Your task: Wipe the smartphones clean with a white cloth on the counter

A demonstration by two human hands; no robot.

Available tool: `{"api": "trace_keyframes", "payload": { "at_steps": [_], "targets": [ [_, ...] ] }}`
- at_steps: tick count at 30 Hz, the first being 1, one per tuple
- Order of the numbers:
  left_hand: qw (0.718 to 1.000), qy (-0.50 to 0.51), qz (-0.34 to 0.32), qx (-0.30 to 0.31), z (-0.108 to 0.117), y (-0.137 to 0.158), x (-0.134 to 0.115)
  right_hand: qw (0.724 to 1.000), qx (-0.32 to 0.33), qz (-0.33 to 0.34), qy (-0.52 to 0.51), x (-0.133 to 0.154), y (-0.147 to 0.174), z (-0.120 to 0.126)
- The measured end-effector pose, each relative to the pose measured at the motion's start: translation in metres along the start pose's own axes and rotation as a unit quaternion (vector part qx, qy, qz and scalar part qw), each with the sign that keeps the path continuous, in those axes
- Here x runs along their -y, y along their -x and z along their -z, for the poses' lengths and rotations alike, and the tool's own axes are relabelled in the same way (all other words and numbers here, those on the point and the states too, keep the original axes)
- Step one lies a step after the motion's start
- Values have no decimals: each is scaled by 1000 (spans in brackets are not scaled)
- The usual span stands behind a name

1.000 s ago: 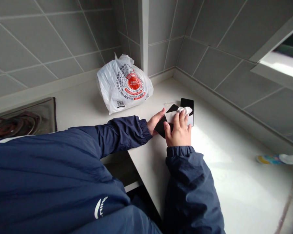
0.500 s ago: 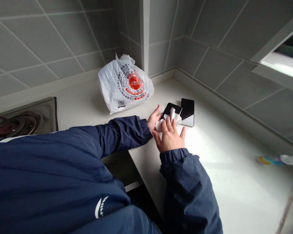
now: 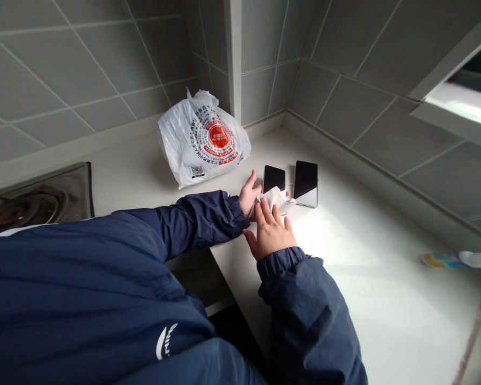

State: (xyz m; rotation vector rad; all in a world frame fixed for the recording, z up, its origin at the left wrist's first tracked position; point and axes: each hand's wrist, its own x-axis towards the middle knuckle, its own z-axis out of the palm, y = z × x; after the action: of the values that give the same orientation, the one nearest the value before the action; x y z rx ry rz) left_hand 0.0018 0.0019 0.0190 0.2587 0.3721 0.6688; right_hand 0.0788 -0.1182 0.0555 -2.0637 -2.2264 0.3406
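A black-screened phone (image 3: pixel 274 176) rests in my left hand (image 3: pixel 247 198), which grips it from the side and below; a fingertip shows at its far edge. My right hand (image 3: pixel 271 234) holds a crumpled white tissue (image 3: pixel 276 198) against the lower part of the screen, fingers laid over it. The tissue and fingers hide that lower part. Just right of them, a second black phone (image 3: pixel 305 179) lies on the white counter (image 3: pixel 369 235), light reflecting on its lower end.
A white plastic bag (image 3: pixel 202 139) with a red round print stands behind my hands at the left. Farther left is a gas burner (image 3: pixel 44 195). Along the right wall lies a colourful bottle (image 3: pixel 444 260) with a white top. Tiled walls meet at the back corner.
My right hand and the tissue have slid slightly left and down the screen. The held phone has turned more upright and shifted left, leaving a gap before the second phone.
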Motion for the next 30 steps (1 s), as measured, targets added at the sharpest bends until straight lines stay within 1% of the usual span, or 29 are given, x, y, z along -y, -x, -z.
{"api": "trace_keyframes", "payload": {
  "at_steps": [2,6,8,12,17,19,22,24,27,30],
  "targets": [
    [1000,0,9,-7,-3,1,1,1000,-6,-5,6,-1,-2,-1],
    [999,15,40,29,-8,4,5,1000,-18,-17,4,-7,-10,-1],
    [998,18,47,36,-9,4,6,999,-27,-21,0,-9,-13,-1],
    [999,15,40,24,-10,4,7,998,-50,-28,-4,-11,-17,-4],
    [999,11,33,6,-12,6,10,994,-109,-28,-13,-16,-20,-13],
    [1000,9,22,1,-14,7,10,993,-115,-20,-15,-17,-20,-15],
    [1000,10,7,-4,-14,8,7,995,-98,1,-14,-17,-17,-14],
    [1000,16,9,-7,-12,8,4,995,-94,19,-15,-17,-15,-13],
    [999,27,21,-6,-7,6,0,992,-114,43,-21,-21,-15,-11],
    [999,29,12,11,-2,3,0,985,-151,77,-39,-31,-19,-12]
  ]
}}
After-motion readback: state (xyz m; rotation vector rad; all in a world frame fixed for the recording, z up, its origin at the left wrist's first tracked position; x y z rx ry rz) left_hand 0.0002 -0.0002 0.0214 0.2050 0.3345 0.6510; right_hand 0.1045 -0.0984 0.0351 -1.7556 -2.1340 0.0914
